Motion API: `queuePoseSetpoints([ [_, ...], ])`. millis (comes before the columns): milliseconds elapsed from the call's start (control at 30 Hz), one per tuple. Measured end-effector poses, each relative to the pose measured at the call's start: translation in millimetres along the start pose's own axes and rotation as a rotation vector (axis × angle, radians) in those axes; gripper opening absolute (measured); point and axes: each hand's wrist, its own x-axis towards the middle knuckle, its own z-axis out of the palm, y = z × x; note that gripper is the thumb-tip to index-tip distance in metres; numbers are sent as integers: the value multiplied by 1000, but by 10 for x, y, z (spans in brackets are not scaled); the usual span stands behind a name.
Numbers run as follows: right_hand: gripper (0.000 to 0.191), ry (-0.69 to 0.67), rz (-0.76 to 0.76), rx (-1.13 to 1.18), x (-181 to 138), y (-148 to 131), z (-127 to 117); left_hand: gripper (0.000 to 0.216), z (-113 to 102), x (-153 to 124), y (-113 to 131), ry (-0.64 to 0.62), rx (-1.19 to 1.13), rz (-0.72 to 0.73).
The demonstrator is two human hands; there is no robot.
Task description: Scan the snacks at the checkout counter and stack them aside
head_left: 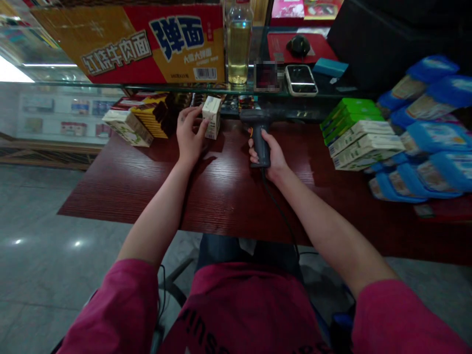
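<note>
My left hand (191, 133) has its thumb and fingers closed on the left side of a small white carton (212, 118), which stands upright on the dark red wooden table (221, 196). In my right hand (273, 155) is a dark grey barcode scanner (261, 142), gripped round its handle. Its head points left toward the carton, some way apart from it. From the handle's foot a black cable (280, 209) runs down over the table's edge. Left of my left hand, another white carton (129, 129) lies beside several yellow-and-brown packs (150, 117).
Green boxes (350, 110) and white cartons (365, 142) are stacked at the right, beside blue-lidded packs (435, 137). The raised glass shelf (236, 89) bears a noodle box (140, 46), a bottle (239, 51), a phone (301, 80) and a mouse (298, 45).
</note>
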Motion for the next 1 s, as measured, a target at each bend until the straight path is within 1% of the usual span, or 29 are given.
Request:
queuePoseSetpoints([
  [100, 43, -27, 9, 11, -22, 12, 1, 64, 21, 41, -118, -49, -66, -17],
  [167, 43, -63, 24, 16, -46, 25, 8, 73, 46, 87, -233, -142, -118, -48],
  [233, 43, -100, 34, 15, -81, 35, 23, 76, 69, 132, -324, -248, -167, -93],
  [300, 42, -129, 39, -2, -122, 40, 43, 75, 81, 163, -361, -315, -205, -133],
  [400, 43, -161, 49, -55, -179, 41, 76, 72, 94, 172, -317, -340, -219, -177],
  [500, 43, -185, 51, -105, -224, 39, 99, 69, 121, 145, -219, -301, -157, -218],
  [600, 42, -182, 36, -156, -270, 33, 118, 67, 137, 115, -120, -173, -114, -265],
  [700, 41, -182, 13, -206, -329, 28, 151, 57, 118, 109, -36, -35, -142, -383],
  [767, 42, -199, -4, -236, -372, 27, 187, 55, 101, 115, 8, 22, -165, -468],
  [867, 44, -233, -36, -280, -430, 32, 260, 53, 105, 126, 48, 45, -156, -514],
  [1000, 43, -228, -63, -316, -467, 47, 333, 48, 142, 131, 59, 57, -90, -489],
])
